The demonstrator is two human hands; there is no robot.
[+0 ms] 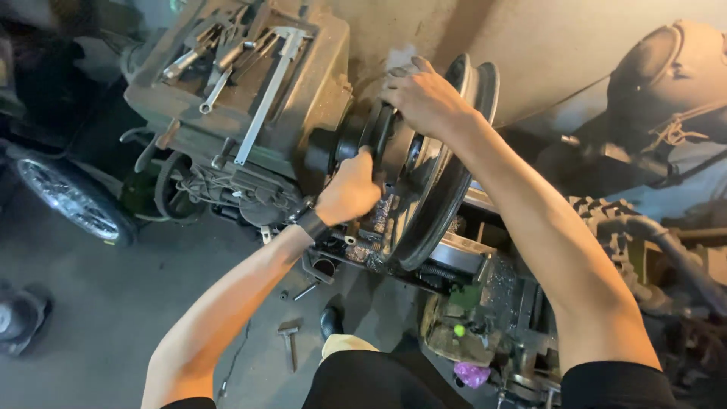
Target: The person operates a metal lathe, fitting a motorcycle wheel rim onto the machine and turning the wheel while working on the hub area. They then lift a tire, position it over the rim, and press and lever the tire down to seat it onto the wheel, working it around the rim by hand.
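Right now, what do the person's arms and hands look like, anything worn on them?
Both forearms are bare, with short black sleeves at the upper arms. The left hand has a black band around its wrist. The right hand wears nothing: no glove, ring or watch shows.

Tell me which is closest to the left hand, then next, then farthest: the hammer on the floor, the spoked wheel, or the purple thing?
From the left hand:
1. Hammer, on the floor below it.
2. Purple thing, lower right, by the machine's base.
3. Spoked wheel, far left on the floor.
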